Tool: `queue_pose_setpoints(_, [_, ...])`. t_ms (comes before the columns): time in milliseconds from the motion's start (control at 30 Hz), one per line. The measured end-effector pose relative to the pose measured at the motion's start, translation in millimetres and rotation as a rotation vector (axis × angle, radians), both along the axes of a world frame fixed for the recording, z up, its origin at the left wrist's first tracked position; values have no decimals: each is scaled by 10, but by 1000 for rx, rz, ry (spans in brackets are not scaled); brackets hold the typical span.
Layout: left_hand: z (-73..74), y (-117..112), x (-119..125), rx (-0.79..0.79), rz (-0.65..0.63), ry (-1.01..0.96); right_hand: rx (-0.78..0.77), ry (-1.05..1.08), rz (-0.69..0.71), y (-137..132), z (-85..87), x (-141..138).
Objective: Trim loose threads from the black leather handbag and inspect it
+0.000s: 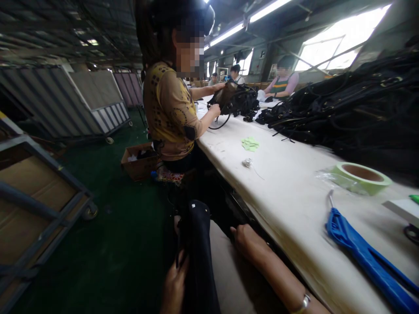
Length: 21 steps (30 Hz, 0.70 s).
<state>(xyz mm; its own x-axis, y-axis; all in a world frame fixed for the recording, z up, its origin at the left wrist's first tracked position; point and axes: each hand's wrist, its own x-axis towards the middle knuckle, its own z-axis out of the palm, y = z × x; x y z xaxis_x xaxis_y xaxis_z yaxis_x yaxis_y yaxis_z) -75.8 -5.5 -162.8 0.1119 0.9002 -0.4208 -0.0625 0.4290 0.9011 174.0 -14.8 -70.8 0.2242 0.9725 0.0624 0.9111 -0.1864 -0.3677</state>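
Observation:
Upright over my lap stands a long black leather-like piece, perhaps part of a bag, with small light spots near its rounded top. My left hand is closed at its left side, where a thin dark strip rises from the fingers. My right hand is on the other side, beside the table edge, with its fingers curled in. What it holds, if anything, is hidden. Beige cloth lies between the black piece and my right forearm.
On the white table are green paper pieces, a roll of green tape, a blue-handled tool and a heap of black bags. A co-worker sits ahead, handling a black bag. Wheeled carts stand left.

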Motion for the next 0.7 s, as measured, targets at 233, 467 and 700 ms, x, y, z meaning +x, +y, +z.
queue_pose_setpoints(233, [44,16,28,43,-12,37,147,408,55,302,108,19])
queue_pose_setpoints(467, [59,23,26,66,-38,57,243,743,13,564,-139,-194])
queue_pose_setpoints(700, [251,-27,130,40,-7,23,239,644,-118,482,-555,217])
